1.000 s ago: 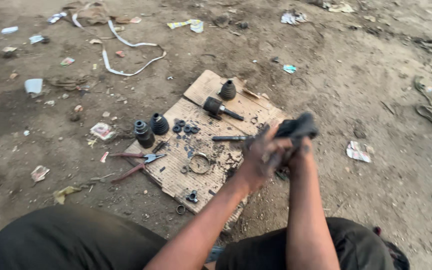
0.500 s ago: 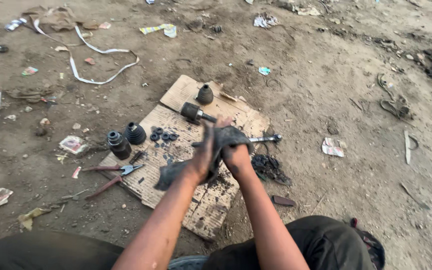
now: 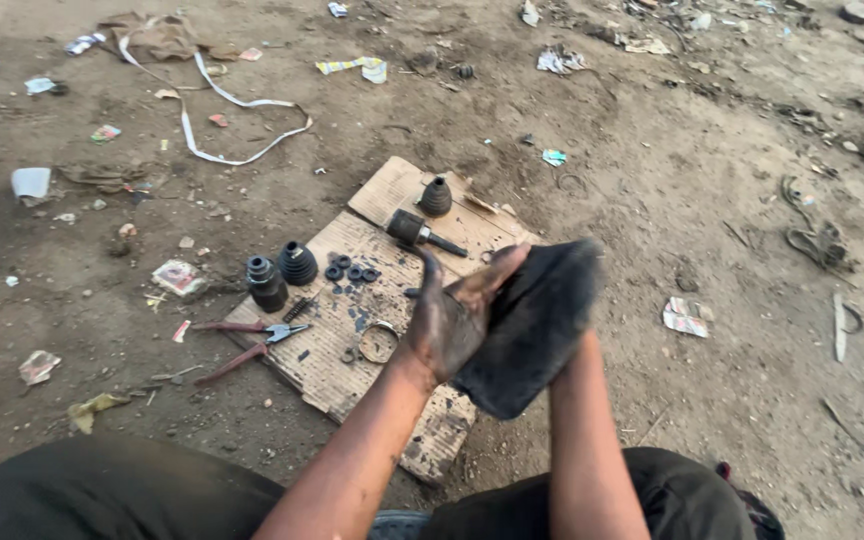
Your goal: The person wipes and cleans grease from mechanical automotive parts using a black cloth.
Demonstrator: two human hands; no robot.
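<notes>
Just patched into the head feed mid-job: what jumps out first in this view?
The grease-blackened left hand pressed against a dark rag at centre frame, with the right hand hidden under the cloth. Behind them, a cardboard sheet on the dirt holds black rubber boots, a metal joint part and red-handled pliers at its left edge. A white strap snakes across the ground at upper left.

Both forearms are bare, with no sleeves, watch or rings showing. The left hand (image 3: 452, 320) is smeared with black grease over its palm and fingers; the right hand is hidden. Dark, dusty trousers (image 3: 102, 495) cover both legs, and a strip of blue cloth (image 3: 402, 522) shows between the trousers' legs.
</notes>
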